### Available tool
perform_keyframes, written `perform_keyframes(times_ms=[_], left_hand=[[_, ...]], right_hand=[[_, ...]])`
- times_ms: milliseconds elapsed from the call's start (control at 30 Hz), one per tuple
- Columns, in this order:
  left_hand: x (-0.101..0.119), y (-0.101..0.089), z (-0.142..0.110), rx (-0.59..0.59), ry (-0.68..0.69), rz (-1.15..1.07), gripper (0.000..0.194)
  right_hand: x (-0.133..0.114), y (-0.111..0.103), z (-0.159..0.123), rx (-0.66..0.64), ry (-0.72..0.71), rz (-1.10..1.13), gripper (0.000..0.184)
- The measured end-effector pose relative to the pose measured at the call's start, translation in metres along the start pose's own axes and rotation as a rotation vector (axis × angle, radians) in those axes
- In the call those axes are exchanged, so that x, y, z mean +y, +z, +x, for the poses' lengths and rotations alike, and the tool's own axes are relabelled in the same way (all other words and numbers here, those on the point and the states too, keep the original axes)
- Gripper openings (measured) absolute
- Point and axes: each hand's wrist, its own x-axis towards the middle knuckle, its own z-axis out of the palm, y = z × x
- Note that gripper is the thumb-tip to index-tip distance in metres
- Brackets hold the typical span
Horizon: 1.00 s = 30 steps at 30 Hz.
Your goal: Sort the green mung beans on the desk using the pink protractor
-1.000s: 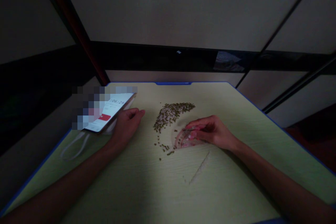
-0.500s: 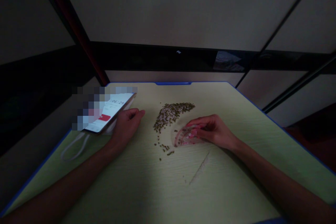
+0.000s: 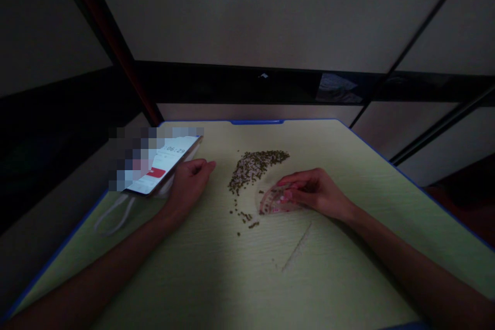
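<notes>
My right hand (image 3: 319, 193) pinches a clear protractor (image 3: 273, 201) with pink markings between thumb and fingers. The protractor is low over the table, its curved edge toward a pile of small greenish-brown grains (image 3: 255, 167) mixed with whitish ones. A few loose grains (image 3: 245, 217) lie just left of the protractor, and some dark specks show at it or through it. My left hand (image 3: 190, 183) rests on the table with its fingers curled in, beside a lit phone (image 3: 170, 157). Nothing shows in that hand.
The pale table (image 3: 247, 273) has a blue rim. The phone leans on a white support, with a white loop (image 3: 116, 216) lying near it. A thin line of fine pale bits (image 3: 297, 246) lies in front of my right hand. Cabinet panels (image 3: 247, 20) stand behind the table.
The whole view has shifted slightly. My right hand and the protractor stay almost in place near the pile, and my left hand keeps its position beside the phone.
</notes>
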Motion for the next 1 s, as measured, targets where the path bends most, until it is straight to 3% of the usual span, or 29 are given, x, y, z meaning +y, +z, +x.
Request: perform_keyframes(times_ms=[200,500,1000], left_hand=[[-0.0012,-0.0002,0.0009,0.002,0.013,-0.009,0.035],[-0.0010,0.0000,0.0012,-0.008,-0.013,-0.012,0.034],[0.0007,0.0002,-0.0005,-0.002,-0.009,-0.010,0.035]], right_hand=[[-0.0002,-0.0022,0.0003,0.067,-0.015,-0.003,0.026],[-0.0004,0.0007,0.0003,-0.002,-0.018,0.047,0.023],[0.0033,0.0065,0.0034,0.040,-0.012,0.132,0.020]])
